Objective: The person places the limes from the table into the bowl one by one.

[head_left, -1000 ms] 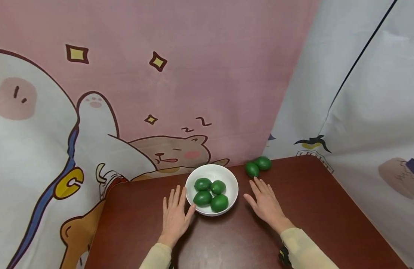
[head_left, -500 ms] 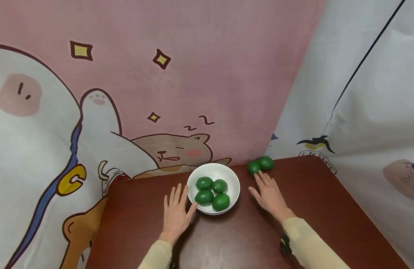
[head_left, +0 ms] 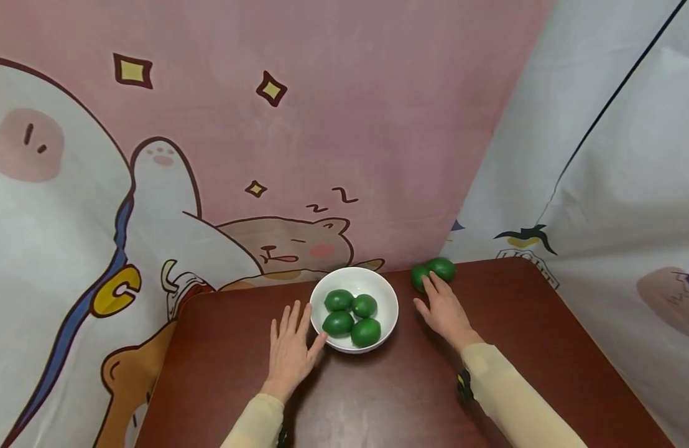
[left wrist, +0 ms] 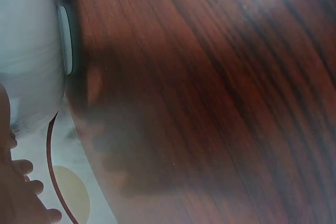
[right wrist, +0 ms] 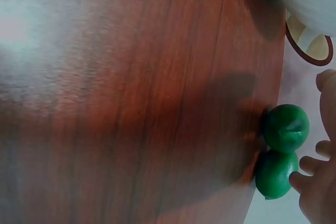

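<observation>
A white bowl (head_left: 387, 305) with several green limes (head_left: 365, 333) in it stands near the back edge of the table. My left hand (head_left: 290, 356) lies along the bowl's left side, fingers straight and spread, thumb at the rim. Right of the bowl, a nearer lime (head_left: 418, 277) and a farther lime (head_left: 444, 269) sit side by side. My right hand (head_left: 448, 316) reaches over them, its fingertips overlapping the nearer one in the head view and its thumb held apart. In the right wrist view both limes show beside the fingers (right wrist: 310, 165).
The dark red wooden table (head_left: 372, 398) ends at a pink and white cartoon-print cloth (head_left: 378, 124) hanging right behind the bowl and the loose limes. Another pale cloth (head_left: 613, 186) hangs along the table's right side.
My right hand has moved forward, from just in front of the two loose limes to over the nearer one. The left hand has stayed beside the bowl. The head view has shifted slightly.
</observation>
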{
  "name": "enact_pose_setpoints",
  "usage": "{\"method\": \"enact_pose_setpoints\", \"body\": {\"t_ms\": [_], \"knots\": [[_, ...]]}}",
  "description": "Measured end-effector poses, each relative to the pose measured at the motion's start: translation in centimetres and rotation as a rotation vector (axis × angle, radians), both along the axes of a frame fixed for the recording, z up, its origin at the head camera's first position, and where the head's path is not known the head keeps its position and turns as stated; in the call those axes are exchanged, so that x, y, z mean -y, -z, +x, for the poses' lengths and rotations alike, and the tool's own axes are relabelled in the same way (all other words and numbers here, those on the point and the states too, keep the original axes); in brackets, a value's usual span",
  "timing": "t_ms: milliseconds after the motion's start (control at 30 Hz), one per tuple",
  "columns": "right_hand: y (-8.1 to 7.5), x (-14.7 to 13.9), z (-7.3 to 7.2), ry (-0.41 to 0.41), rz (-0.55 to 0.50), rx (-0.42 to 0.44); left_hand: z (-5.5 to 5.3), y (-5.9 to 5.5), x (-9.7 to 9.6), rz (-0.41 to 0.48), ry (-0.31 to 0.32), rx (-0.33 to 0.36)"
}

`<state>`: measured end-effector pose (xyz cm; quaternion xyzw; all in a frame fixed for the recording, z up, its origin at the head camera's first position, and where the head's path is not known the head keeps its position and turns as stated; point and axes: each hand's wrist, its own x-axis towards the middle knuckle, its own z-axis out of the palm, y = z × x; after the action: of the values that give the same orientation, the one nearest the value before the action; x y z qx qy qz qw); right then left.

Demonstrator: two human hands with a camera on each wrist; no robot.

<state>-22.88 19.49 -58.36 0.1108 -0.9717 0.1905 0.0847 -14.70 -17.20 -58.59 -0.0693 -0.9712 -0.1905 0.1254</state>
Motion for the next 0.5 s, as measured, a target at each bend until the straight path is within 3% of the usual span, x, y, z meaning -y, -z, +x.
{"method": "enact_pose_setpoints", "body": {"t_ms": [500], "knots": [[0.6,0.6,-2.7,0.056,-0.010,0.086,-0.1,-0.2,0.1,-0.008,-0.006,0.012]]}}
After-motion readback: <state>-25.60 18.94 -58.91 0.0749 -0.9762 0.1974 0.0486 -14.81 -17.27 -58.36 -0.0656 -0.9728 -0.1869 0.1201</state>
